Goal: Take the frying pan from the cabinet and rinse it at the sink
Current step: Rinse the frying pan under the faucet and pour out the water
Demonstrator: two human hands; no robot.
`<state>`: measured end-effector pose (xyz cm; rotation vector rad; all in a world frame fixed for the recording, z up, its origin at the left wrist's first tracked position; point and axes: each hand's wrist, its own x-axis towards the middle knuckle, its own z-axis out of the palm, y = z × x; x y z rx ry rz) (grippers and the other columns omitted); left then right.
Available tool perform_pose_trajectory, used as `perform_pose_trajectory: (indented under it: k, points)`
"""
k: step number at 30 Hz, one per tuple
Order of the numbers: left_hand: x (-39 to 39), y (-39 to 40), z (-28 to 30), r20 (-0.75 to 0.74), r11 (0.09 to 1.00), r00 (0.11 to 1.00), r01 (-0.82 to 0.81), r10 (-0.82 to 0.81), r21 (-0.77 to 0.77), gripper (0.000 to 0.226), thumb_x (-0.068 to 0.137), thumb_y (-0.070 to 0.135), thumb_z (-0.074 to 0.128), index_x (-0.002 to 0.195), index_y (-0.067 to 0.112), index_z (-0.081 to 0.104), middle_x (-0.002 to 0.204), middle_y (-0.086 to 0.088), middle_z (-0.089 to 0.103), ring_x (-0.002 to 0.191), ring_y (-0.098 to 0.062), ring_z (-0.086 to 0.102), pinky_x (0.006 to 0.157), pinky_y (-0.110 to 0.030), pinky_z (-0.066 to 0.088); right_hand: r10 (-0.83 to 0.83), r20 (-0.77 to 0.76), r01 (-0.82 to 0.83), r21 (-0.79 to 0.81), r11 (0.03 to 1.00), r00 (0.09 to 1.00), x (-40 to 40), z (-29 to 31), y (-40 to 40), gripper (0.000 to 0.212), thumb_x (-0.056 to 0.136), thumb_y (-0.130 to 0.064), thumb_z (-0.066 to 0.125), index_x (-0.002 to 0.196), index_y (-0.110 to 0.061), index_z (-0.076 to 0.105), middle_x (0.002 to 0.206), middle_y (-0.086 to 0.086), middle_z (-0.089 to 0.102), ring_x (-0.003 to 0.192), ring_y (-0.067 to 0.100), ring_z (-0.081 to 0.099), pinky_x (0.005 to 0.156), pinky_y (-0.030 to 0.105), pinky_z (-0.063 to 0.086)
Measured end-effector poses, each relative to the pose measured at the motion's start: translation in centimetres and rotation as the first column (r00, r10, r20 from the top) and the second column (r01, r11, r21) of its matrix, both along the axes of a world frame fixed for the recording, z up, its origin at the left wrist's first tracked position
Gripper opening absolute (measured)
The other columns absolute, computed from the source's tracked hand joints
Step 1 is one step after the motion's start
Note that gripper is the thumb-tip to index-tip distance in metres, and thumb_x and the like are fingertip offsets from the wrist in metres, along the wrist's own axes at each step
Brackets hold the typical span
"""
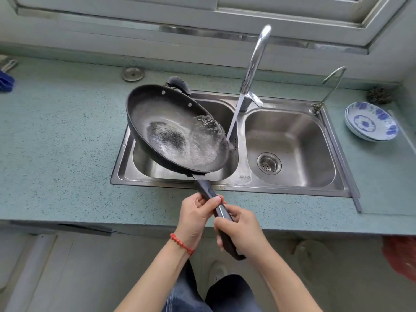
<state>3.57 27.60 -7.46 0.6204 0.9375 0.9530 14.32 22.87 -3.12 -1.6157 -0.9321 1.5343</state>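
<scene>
A black frying pan hangs tilted over the left basin of a steel double sink, with water swirling inside it. A thin stream from the chrome tap falls onto the pan's right rim. The pan's long dark handle reaches toward me. My left hand, a red bead bracelet at its wrist, grips the handle's middle. Just behind it my right hand grips the handle's end.
Two blue-and-white bowls are stacked on the counter right of the sink, near a scouring pad. A second thin tap stands at the sink's back right corner. The right basin shows its drain strainer. A round metal cap lies behind the pan.
</scene>
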Motion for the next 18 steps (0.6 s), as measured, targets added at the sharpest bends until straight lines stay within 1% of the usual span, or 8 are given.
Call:
perform_pose_trajectory:
  k: [2,4,6,8,10,12,16,18]
  points:
    - [0.2,-0.1,-0.1,-0.039,1.000,0.999,-0.005,0.005,0.005,0.008,0.065,0.012,0.070,0.070,0.006,0.066,0.061,-0.004,0.071,0.060,-0.015,0.067,0.060,-0.025,0.057,-0.054,0.030,0.053,0.033,0.998,0.998,-0.2,-0.5,-0.2,0.012,0.070,-0.009,0.055,0.063,-0.019,0.058,0.035,0.004,0.048,0.029,0.017,0.041,0.037,0.022,0.034]
    - [0.2,-0.4,-0.4,-0.099,1.000,0.995,-0.006,0.007,0.003,0.006,0.072,0.000,0.067,0.069,0.006,0.065,0.059,-0.002,0.071,0.058,-0.012,0.066,0.059,-0.022,0.056,-0.081,0.019,0.079,0.078,0.994,0.997,-0.7,-1.0,-0.8,0.019,0.074,-0.010,0.058,0.059,-0.021,0.060,0.036,0.001,0.045,0.029,0.016,0.040,0.036,0.020,0.031]
    - [-0.1,-0.7,-0.7,-0.162,1.000,0.987,-0.006,0.006,0.005,0.011,0.076,-0.005,0.063,0.071,0.004,0.064,0.058,0.000,0.071,0.058,-0.008,0.066,0.057,-0.019,0.054,-0.097,-0.037,0.101,0.111,0.989,0.995,-1.2,-1.3,-1.3,0.018,0.074,-0.013,0.062,0.058,-0.021,0.062,0.038,-0.001,0.044,0.028,0.014,0.041,0.035,0.019,0.030]
    - [-0.3,-0.9,-0.7,-0.164,1.000,0.986,-0.023,0.020,-0.015,0.006,0.076,-0.005,0.064,0.075,0.001,0.062,0.060,-0.002,0.071,0.059,-0.010,0.066,0.057,-0.021,0.055,-0.107,-0.087,0.117,0.118,0.986,0.990,-1.5,-1.7,-1.5,0.013,0.073,-0.014,0.064,0.062,-0.020,0.063,0.040,-0.002,0.045,0.028,0.014,0.042,0.034,0.018,0.031]
    - [-0.3,-1.0,-0.5,-0.078,0.995,0.996,-0.055,0.048,-0.083,0.009,0.073,-0.003,0.065,0.078,-0.001,0.060,0.061,-0.006,0.068,0.058,-0.013,0.066,0.056,-0.024,0.056,-0.128,-0.122,0.141,0.101,0.985,0.984,-1.8,-2.1,-1.6,0.010,0.070,-0.013,0.063,0.061,-0.018,0.061,0.041,0.000,0.046,0.028,0.015,0.043,0.034,0.017,0.031]
    - [-0.3,-0.8,-0.3,0.061,0.984,0.996,-0.061,0.072,-0.169,0.017,0.067,0.003,0.066,0.081,-0.001,0.057,0.062,-0.008,0.066,0.057,-0.015,0.065,0.056,-0.025,0.056,-0.145,-0.163,0.161,0.087,0.983,0.976,-2.0,-2.4,-1.6,0.011,0.069,-0.011,0.061,0.061,-0.016,0.057,0.044,0.003,0.047,0.028,0.016,0.043,0.034,0.016,0.031]
    - [-0.1,-0.7,-0.2,0.316,0.952,0.942,-0.013,0.114,-0.304,0.022,0.066,0.007,0.061,0.086,0.002,0.057,0.063,-0.007,0.070,0.065,-0.018,0.069,0.062,-0.026,0.057,-0.163,-0.237,0.182,0.062,0.981,0.958,-2.0,-2.6,-1.8,0.005,0.067,-0.007,0.059,0.066,-0.006,0.054,0.044,0.005,0.046,0.027,0.016,0.042,0.031,0.016,0.029]
    - [-0.1,-0.4,-0.2,0.380,0.943,0.915,0.000,0.134,-0.333,0.024,0.067,0.006,0.059,0.090,0.000,0.058,0.070,-0.009,0.072,0.069,-0.020,0.071,0.065,-0.028,0.058,-0.170,-0.262,0.189,0.047,0.981,0.950,-1.8,-2.5,-1.7,0.005,0.067,-0.008,0.059,0.067,-0.006,0.055,0.044,0.007,0.044,0.026,0.016,0.041,0.030,0.015,0.028]
